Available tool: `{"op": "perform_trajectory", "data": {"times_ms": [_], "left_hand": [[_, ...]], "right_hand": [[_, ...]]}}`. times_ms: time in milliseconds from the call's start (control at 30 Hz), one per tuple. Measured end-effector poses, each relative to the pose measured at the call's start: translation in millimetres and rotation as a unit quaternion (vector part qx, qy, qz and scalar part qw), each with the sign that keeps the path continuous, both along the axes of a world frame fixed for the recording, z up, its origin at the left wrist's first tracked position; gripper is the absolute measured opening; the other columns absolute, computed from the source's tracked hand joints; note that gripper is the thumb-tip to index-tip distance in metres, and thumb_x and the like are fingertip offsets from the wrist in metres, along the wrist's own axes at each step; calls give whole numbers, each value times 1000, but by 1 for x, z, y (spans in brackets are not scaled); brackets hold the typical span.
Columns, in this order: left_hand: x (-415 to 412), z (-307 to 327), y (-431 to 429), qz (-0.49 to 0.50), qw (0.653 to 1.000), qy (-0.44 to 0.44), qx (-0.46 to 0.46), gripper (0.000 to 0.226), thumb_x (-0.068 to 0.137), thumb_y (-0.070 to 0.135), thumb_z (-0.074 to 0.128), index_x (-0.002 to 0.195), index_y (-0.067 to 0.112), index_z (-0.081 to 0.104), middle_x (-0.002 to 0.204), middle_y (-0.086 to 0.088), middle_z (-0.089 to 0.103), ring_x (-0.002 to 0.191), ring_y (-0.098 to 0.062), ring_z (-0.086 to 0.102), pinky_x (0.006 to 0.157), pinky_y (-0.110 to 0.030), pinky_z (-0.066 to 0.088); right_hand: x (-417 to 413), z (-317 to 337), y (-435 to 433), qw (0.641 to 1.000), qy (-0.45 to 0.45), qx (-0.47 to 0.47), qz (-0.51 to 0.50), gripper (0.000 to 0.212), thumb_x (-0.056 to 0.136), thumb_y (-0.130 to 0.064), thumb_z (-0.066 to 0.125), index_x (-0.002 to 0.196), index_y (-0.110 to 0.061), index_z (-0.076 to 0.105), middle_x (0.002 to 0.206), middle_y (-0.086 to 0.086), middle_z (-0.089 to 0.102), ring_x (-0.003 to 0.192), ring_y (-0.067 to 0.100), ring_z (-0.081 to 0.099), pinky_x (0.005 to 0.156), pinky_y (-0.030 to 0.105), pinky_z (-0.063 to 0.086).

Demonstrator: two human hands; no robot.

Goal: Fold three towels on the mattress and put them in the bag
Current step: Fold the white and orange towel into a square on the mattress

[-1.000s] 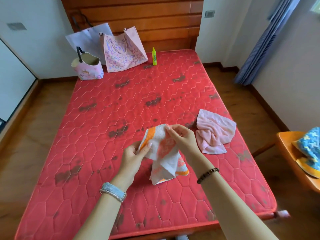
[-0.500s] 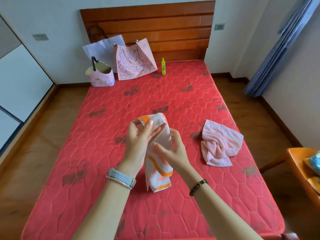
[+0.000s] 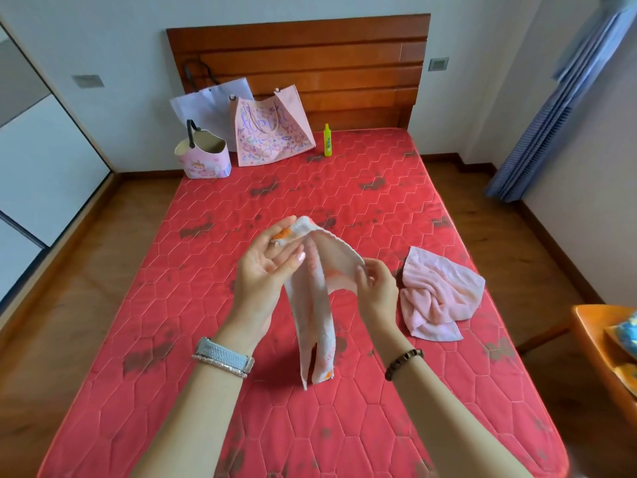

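1. Hands. My left hand (image 3: 267, 267), at centre frame, pinches the top corner of the white-and-orange towel (image 3: 315, 305) between thumb and forefinger, with the other fingers loosely spread. My right hand (image 3: 375, 291), just right of centre, pinches the towel's other upper edge with thumb and fingertips, the remaining fingers curled.
2. Towel in hand. It is held in the air over the middle of the mattress (image 3: 193, 305) and drapes long and narrow from the two pinch points. I judge this hold is meant to find the corners and let the cloth hang straight before folding. I cannot tell whether its lower end touches the mattress.
3. Pending item. The pink towel (image 3: 443, 294) lies crumpled and unfolded on the mattress at centre right, near my right hand but apart from it.
4. Unconfirmed item. A blue patterned cloth (image 3: 629, 331) sits on the orange table (image 3: 593, 339) at the right edge. I cannot tell whether it is the third towel.
5. Bags. All are in the upper centre-left, well apart from my hands.
   - The pink tote bag (image 3: 272, 132) leans on the headboard (image 3: 344, 63).
   - A white bag (image 3: 206, 105) stands behind it.
   - A small pink bucket bag (image 3: 203, 160) stands open-mouthed at the mattress's upper left corner.
   - I cannot tell which one is intended.
   - A yellow-green bottle (image 3: 327, 140) stands just right of the tote.
6. Progress. I judge the task to be at an early stage, with no towel folded or bagged in view.
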State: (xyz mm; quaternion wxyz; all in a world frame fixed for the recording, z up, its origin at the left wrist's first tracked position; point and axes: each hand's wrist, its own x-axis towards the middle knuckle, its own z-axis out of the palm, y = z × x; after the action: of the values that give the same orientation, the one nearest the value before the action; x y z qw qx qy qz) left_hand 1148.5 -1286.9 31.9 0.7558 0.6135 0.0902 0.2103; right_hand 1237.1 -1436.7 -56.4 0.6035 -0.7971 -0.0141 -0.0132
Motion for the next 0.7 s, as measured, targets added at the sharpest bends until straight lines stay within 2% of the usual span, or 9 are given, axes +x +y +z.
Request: {"op": "perform_trajectory", "data": {"times_ms": [67,167,300,400,467,533,567,633,700], "left_hand": [[2,3,9,27,1000,-14,1,39,93,-5,62,124,16,64,129,-6,69,124,-20,62,107,-30,47],[7,1,23,72,997,-24,7,26,100,1,54,118,15,68,126,-6,70,125,-24,62,108,-36,47],[14,0,38,118,993,-18,5,27,103,3,49,113,16,70,115,2,75,117,-17,66,102,-30,50],[21,-2,54,146,989,-13,20,25,103,7,50,111,16,71,118,-3,73,118,-19,66,102,-31,49],[29,-5,66,160,987,-7,24,24,103,9,50,110,18,71,118,-5,73,117,-19,66,101,-30,50],[41,-9,79,170,985,-4,21,22,104,13,51,110,17,72,118,-8,73,117,-22,66,103,-33,50],[48,-11,85,169,985,-5,22,22,104,14,51,110,16,72,119,-9,72,117,-25,66,104,-35,49],[61,-10,94,165,986,-16,19,22,104,16,50,109,15,72,119,-11,72,118,-26,66,103,-37,49],[72,0,100,160,986,-37,-27,22,105,15,47,107,12,69,115,-9,73,113,-22,68,97,-30,53]], "right_hand": [[7,-3,-8,999,6,-34,29,11,92,-19,59,93,-25,69,80,-20,66,77,-7,60,69,21,46],[16,-4,-15,997,11,-68,46,12,91,-23,62,83,-30,67,78,-16,67,76,-3,59,63,17,41],[31,1,-16,994,-1,-81,76,18,94,-23,59,80,-16,67,78,-5,67,73,8,56,66,24,42],[40,11,-17,986,-35,-105,129,32,95,-23,58,64,-23,51,62,-9,51,61,4,43,61,24,33],[47,17,-17,975,-65,-139,160,41,92,-25,63,60,-26,39,60,-10,39,58,3,33,57,22,27],[58,23,-14,961,-99,-179,187,47,85,-26,72,58,-27,34,62,-10,36,61,6,33,58,24,27],[64,26,-12,953,-115,-198,197,45,83,-24,75,56,-26,38,62,-11,37,62,9,36,60,26,28],[80,30,-8,948,-134,-219,188,26,82,-17,75,62,-16,59,62,-11,43,64,15,43,66,30,33],[95,39,-6,959,-134,-203,145,13,84,-14,72,72,-10,68,63,-9,51,64,16,47,63,28,36]]}}
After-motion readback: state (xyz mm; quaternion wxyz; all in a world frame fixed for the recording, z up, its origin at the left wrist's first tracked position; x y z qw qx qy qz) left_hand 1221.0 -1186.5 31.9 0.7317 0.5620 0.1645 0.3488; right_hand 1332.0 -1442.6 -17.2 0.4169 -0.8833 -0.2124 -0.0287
